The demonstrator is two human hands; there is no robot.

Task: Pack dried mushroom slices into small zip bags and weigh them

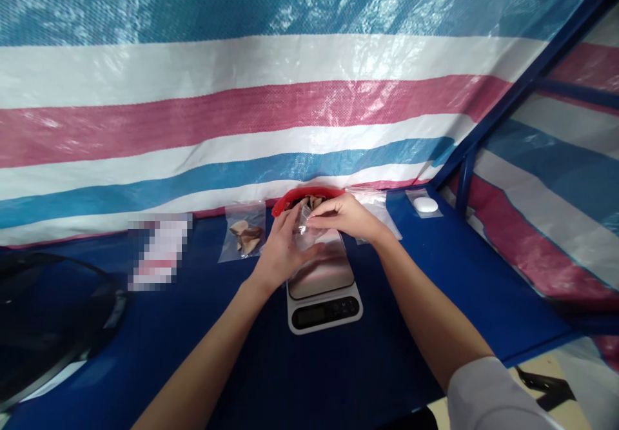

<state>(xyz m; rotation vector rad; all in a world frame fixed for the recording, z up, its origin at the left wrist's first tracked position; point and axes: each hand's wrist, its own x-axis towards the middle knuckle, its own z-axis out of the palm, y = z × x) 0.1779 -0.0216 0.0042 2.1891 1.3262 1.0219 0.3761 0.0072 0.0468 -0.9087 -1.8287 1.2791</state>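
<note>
Above a small kitchen scale both hands hold one small clear plastic bag. My left hand supports the bag from the left and below. My right hand pinches its top edge from the right. Just behind the hands is a red bowl with brown dried pieces in it. A filled clear bag of the same brown pieces lies flat on the blue table, left of my left hand.
Empty clear bags lie right of the bowl; a bag with a small white object lies farther right. A blurred white and red item lies at the left, a dark round lid at the far left. Striped tarp walls the back and right.
</note>
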